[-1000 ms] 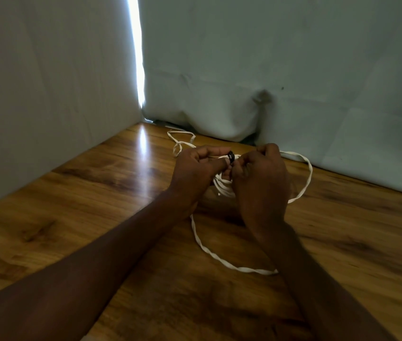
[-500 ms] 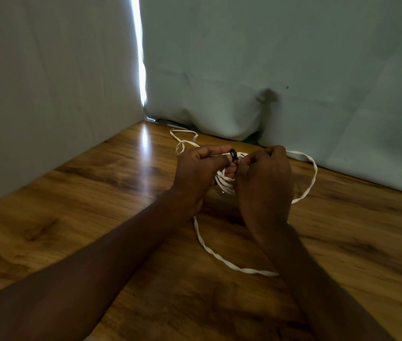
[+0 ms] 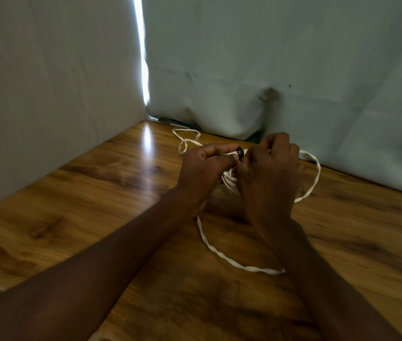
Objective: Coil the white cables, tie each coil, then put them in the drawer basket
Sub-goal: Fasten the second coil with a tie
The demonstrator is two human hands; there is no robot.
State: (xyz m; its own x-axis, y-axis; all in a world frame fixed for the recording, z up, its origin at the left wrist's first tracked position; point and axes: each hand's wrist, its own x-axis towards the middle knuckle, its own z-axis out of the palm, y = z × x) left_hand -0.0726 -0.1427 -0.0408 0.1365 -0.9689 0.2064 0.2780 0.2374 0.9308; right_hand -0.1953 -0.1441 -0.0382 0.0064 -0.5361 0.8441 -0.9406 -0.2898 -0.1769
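Both hands meet above the bench [image 3: 96,198]. The left hand [image 3: 202,173] pinches a small black tie [image 3: 240,152] and the right hand [image 3: 271,173] curls around the white cable [image 3: 229,180] bundle between them; loose loops lie on the wood around.

Cloth-screened [image 3: 293,57] wooden tabletop [image 3: 72,217], staged recording corner

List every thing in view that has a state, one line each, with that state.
white cable: partly bunched between the hands, loose loops trailing on the wooden table.
small black tie: pinched at the bunch, not clearly fastened.
left hand: fingers curled, pinching the tie and cable.
right hand: fingers curled round the cable bunch.
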